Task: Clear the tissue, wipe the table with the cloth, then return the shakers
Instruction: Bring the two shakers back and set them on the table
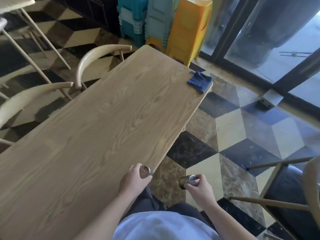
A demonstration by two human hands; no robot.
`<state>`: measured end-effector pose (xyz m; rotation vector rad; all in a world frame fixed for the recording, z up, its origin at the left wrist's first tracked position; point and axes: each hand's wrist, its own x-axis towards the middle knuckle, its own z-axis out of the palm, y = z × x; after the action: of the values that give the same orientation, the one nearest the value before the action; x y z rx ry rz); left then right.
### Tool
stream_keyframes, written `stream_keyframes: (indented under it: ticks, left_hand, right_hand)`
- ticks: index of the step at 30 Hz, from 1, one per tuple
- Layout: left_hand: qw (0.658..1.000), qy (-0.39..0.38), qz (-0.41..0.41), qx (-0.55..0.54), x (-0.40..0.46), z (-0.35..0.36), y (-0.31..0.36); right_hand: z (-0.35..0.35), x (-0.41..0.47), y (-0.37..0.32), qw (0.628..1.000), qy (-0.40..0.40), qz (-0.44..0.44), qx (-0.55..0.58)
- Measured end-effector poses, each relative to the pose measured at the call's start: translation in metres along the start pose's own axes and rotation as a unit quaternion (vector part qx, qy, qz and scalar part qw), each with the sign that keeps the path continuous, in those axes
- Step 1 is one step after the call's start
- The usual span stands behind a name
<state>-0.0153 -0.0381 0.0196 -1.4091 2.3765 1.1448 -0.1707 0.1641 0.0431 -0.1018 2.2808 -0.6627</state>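
Left hand (133,179): grip clamped on shaker (145,172), at counter (97,122) edge.
Right hand (199,187): grip clamped on second shaker (187,181), over floor (230,129).
Cloth (200,81): far counter corner.

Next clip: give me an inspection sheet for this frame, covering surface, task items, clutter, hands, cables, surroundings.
Surface: wooden table, light wood grain, no tissue seen on it.
Task items: blue cloth lies crumpled at the far right corner; two shakers, both off the table, the left shaker at the near edge, the right shaker over the floor.
Clutter: nothing seen.
Hands: left hand grips one shaker; right hand grips the other.
Cables: nothing seen.
Surroundings: wooden chairs along the table's left side, stacked plastic stools beyond the far end, glass door on the right, checkered floor.
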Motion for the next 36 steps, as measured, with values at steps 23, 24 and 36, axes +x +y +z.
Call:
stream_keyframes:
  ticks: [23, 24, 36]
  left_hand:
    - [0.881, 0.267, -0.316, -0.227, 0.028, 0.042, 0.082]
    - [0.873, 0.269, -0.33, -0.238, 0.021, 0.043, 0.086]
    - [0.842, 0.275, -0.389, -0.254, 0.025, 0.027, 0.069]
  right_hand:
    - [-0.054, 0.211, -0.226, 0.874, -0.215, -0.328, -0.285]
    - [-0.052, 0.215, -0.226, 0.87, -0.224, -0.33, -0.289]
    - [-0.024, 0.207, -0.22, 0.858, -0.256, -0.301, -0.328]
